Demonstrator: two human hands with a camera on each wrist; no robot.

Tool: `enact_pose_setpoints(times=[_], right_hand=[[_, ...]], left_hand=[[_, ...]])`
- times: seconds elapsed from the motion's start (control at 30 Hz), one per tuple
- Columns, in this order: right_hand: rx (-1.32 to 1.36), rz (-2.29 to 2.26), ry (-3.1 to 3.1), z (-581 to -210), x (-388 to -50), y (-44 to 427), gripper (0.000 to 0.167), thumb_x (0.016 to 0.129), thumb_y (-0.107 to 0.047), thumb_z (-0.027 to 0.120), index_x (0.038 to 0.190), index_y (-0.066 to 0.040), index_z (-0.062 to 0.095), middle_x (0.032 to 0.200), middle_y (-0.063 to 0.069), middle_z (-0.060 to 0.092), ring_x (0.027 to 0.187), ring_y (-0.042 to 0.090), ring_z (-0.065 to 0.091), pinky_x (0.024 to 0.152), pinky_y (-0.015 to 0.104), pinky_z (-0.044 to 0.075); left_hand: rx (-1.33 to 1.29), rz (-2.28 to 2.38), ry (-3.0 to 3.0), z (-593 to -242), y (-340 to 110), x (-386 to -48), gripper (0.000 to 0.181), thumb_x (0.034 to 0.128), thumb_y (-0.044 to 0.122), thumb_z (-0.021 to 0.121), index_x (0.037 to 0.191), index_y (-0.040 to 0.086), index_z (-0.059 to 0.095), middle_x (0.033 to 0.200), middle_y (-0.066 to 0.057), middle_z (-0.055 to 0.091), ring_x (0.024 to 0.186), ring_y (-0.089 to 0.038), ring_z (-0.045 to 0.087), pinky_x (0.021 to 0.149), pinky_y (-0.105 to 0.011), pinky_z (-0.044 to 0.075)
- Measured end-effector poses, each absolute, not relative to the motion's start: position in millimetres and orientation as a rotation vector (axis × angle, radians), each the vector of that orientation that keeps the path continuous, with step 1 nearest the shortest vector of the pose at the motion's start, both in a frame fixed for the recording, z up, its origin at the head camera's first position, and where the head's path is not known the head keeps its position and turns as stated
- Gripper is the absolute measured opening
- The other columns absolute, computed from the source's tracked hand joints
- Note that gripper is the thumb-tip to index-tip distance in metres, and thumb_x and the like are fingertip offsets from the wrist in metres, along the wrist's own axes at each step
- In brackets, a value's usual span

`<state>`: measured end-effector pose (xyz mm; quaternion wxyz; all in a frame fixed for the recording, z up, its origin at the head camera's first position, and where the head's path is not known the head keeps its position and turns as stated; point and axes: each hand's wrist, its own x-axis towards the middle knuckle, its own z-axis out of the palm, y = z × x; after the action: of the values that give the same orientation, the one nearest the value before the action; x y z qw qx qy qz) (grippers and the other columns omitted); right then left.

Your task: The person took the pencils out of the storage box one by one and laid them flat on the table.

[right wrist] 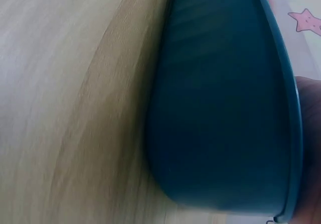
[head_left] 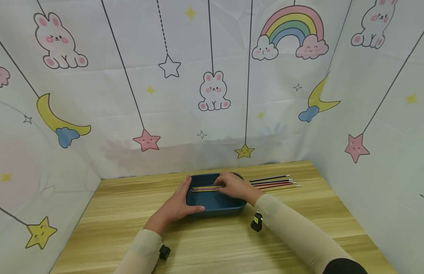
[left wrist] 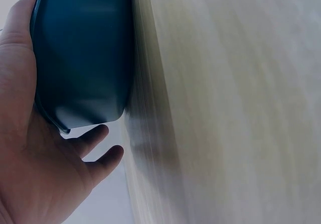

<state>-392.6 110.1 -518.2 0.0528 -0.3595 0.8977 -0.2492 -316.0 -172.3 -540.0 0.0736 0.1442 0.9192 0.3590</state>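
A dark blue tray (head_left: 215, 201) with rounded corners sits on the table. My left hand (head_left: 177, 205) holds its left end, the thumb on the near rim and the fingers along the left side. In the left wrist view, two fingertips (left wrist: 108, 158) stand apart from the tray wall. Over the tray's inside, my right hand (head_left: 232, 185) pinches a few thin pencils (head_left: 203, 188), which point left; their right ends are hidden by the hand. The right wrist view shows mainly the tray's outer wall (right wrist: 225, 108), with those pencils hidden.
Several more pencils (head_left: 275, 183) with white ends lie side by side on the wooden table (head_left: 212, 243), right of the tray. A white cloth (head_left: 184, 114) printed with rabbits, stars and moons stands behind the table and along both sides.
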Motion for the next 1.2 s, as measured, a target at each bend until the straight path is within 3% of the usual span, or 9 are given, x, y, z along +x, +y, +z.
enact_pose_setpoints(times=[0.23, 0.97, 1.2], right_hand=[[-1.100, -0.750, 2.737, -521.9, -391.7, 103.0, 0.016, 0.104, -0.008, 0.078, 0.119, -0.009, 0.083, 0.109, 0.002, 0.071, 0.098, 0.019, 0.068, 0.087, 0.039, 0.059], [-1.049, -0.675, 2.790, -528.5, -384.8, 93.2, 0.017, 0.103, -0.009, 0.081, 0.119, -0.010, 0.084, 0.112, 0.002, 0.073, 0.106, 0.021, 0.071, 0.096, 0.043, 0.059], [-1.068, -0.652, 2.743, -529.8, -383.6, 93.7, 0.020, 0.101, -0.008, 0.083, 0.121, -0.010, 0.084, 0.108, 0.002, 0.069, 0.100, 0.020, 0.069, 0.090, 0.040, 0.059]], left_hand=[[0.435, 1.076, 2.761, -539.2, -171.7, -316.1, 0.136, 0.0858, 0.069, 0.088, 0.180, 0.015, 0.007, 0.187, -0.007, 0.003, 0.170, -0.038, 0.014, 0.130, -0.065, 0.027], [0.431, 1.075, 2.756, -537.1, -171.1, -315.2, 0.131, 0.0894, 0.060, 0.090, 0.180, 0.014, 0.007, 0.187, -0.008, 0.003, 0.170, -0.038, 0.014, 0.130, -0.065, 0.027], [0.431, 1.076, 2.752, -536.8, -170.8, -314.1, 0.130, 0.0902, 0.058, 0.090, 0.180, 0.014, 0.006, 0.187, -0.008, 0.002, 0.170, -0.038, 0.013, 0.130, -0.065, 0.026]])
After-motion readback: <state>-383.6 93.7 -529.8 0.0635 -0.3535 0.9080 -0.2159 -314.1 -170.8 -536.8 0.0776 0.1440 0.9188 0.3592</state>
